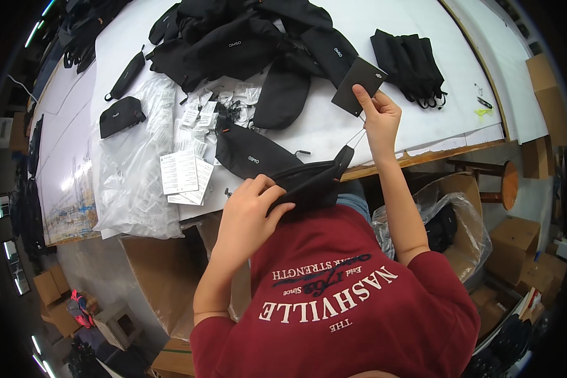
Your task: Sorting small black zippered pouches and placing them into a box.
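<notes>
My left hand (253, 205) grips the edge of a black fabric pouch (315, 183) at the table's front edge, close to my body. Between the thumb and fingers of my right hand (381, 120) is a black hang tag (358, 85), raised above the table. A thin pale string runs from the tag down to the loop end of the pouch. Just beyond my left hand lies another black pouch (249, 151) with a small orange tab. White printed cards (179, 173) and a heap of small white labels (201, 113) are beside it.
A big pile of black pouches (227, 50) covers the table's far middle. Clear plastic bags (135, 176) lie at left, with a small black pouch (121, 118) on top. Stacked pouches (409, 63) sit at right. Below are a plastic-lined carton (463, 233) and a wooden stool (509, 186).
</notes>
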A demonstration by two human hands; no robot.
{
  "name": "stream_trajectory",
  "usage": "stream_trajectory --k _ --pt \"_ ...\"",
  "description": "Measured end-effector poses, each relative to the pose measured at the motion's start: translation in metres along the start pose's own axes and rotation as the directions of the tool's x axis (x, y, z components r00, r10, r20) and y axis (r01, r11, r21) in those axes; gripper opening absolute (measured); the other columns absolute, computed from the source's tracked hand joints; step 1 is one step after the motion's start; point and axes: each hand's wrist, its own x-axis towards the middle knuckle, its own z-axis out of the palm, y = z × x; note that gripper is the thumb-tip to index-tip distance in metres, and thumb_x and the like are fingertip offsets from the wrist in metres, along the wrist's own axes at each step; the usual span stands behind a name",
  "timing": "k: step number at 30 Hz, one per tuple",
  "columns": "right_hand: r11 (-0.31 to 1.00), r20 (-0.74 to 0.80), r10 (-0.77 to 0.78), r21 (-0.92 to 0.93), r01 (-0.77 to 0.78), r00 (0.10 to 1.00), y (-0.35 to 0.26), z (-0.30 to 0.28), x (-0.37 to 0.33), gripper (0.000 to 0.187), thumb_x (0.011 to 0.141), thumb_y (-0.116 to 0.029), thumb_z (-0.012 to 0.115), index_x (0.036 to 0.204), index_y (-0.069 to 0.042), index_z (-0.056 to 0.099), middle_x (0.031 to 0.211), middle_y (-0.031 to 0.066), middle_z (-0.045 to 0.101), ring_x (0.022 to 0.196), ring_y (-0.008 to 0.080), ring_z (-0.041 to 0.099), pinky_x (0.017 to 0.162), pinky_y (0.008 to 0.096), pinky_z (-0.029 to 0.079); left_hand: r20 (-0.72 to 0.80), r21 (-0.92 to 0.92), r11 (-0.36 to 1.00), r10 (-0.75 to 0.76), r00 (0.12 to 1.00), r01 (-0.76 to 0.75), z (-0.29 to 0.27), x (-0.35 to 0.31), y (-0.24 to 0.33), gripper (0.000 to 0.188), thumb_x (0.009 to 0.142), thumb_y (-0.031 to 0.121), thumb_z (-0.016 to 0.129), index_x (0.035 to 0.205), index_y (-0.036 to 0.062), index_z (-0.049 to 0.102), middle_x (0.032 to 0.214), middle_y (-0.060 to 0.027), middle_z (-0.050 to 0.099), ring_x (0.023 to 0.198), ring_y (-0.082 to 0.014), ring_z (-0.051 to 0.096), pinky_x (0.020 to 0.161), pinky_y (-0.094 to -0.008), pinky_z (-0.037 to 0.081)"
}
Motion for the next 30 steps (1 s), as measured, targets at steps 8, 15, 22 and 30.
stream_trajectory --k 8,15,22,30 --pt "0.983 0.111 -0.101 -0.142 0.117 0.989 -0.004 -0.012 0.012 0.028 0.082 -0.023 0.075 0.073 0.003 0.069 0.055 -0.0097 0.043 0.054 0.0006 0.028 0.048 0.0217 0.018 0.008 0.025 1.000 -0.003 1.000 0.003 -0.001 0.003 -0.003 0.022 0.073 0.015 0.074 0.087 0.0018 0.064 0.094 -0.0087 0.059 0.085 -0.0302 0.058 0.074 -0.0379 0.046" --pt "0.842 0.687 0.144 -0.463 0.276 0.713 -0.052 0.002 -0.020 0.022 0.076 -0.021 0.076 0.072 0.000 0.071 0.047 0.0083 0.050 0.045 0.0045 0.037 0.044 0.0260 0.029 -0.020 -0.009 0.995 0.095 0.995 -0.095 0.004 0.015 0.005 0.020 0.070 0.010 0.074 0.087 0.0043 0.064 0.128 -0.0143 0.049 0.098 -0.0319 0.059 0.086 -0.0378 0.046" --pt "0.533 0.888 0.319 -0.457 0.712 0.331 -0.056 0.000 -0.043 0.037 0.080 -0.043 0.066 0.068 -0.008 0.072 0.055 0.0136 0.059 0.056 0.0330 0.059 0.055 0.0401 0.046 -0.083 0.142 0.925 0.366 0.927 -0.352 0.009 0.015 -0.004 0.021 0.070 0.008 0.071 0.089 0.0075 0.063 0.137 -0.0102 0.047 0.121 -0.0301 0.046 0.096 -0.0398 0.041" --pt "0.729 0.877 0.372 -0.478 0.490 0.303 -0.052 -0.012 -0.050 0.032 0.079 -0.042 0.068 0.075 -0.011 0.072 0.056 0.0111 0.059 0.053 0.0287 0.058 0.053 0.0368 0.044 0.215 -0.105 0.967 0.249 0.944 -0.231 0.007 0.029 -0.028 0.015 0.077 0.017 0.070 0.087 0.0079 0.061 0.077 -0.0070 0.058 0.080 -0.0244 0.056 0.080 -0.0346 0.042"
